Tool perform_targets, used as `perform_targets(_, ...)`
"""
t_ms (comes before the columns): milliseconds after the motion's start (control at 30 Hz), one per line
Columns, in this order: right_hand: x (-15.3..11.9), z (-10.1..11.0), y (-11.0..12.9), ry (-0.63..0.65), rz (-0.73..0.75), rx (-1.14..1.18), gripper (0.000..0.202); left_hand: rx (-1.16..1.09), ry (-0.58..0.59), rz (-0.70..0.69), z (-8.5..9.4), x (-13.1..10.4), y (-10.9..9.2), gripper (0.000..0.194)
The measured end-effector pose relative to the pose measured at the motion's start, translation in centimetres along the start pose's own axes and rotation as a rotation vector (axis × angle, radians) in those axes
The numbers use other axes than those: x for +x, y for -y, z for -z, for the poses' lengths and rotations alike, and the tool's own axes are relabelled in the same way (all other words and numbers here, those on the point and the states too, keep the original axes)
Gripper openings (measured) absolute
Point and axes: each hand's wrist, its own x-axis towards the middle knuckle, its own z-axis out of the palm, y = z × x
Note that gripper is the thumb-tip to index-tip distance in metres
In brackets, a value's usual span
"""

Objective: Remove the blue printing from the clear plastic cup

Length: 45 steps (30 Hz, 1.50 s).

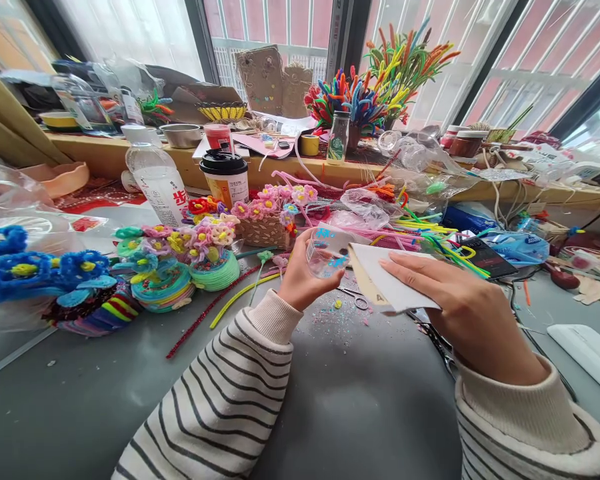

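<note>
My left hand (303,273) is wrapped round a clear plastic cup (325,260) with blue markings, tipped toward the right. In my right hand (445,293) is a folded white sheet (397,277) with a beige inner side, its fingers lying on top and the thumb hidden. The sheet's left edge is close to the cup's mouth; I cannot tell whether they touch. Beneath them, small scissors (357,300) lie on the grey table (350,413) among scattered coloured bits and a small yellow piece (338,304).
Pipe-cleaner flower pots (163,287) stand at the left, beside a water bottle (155,177) and a lidded paper cup (225,179). Behind my hands lie loose pipe cleaners (405,230). Black cables (440,347) and a white device (587,353) are on the right.
</note>
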Motion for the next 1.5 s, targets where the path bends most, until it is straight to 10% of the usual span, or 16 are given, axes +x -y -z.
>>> perform_targets(367, -0.6, -0.4, -0.8, -0.027, -0.143, 0.033, 0.039, -0.133, 0.028, 0.159, 0.1, -0.2, -0.8, 0.072)
perform_targets(1033, 0.1, -0.5, 0.7, 0.003, -0.043, -0.006, 0.041, -0.059, -0.016, 0.036, 0.0, -0.1, -0.4, 0.077)
perform_targets(1500, -1.6, 0.0, -1.6, -0.059, -0.299, 0.132, 0.041, -0.37, 0.036, 0.285, 0.3, -0.5, -1.7, 0.074)
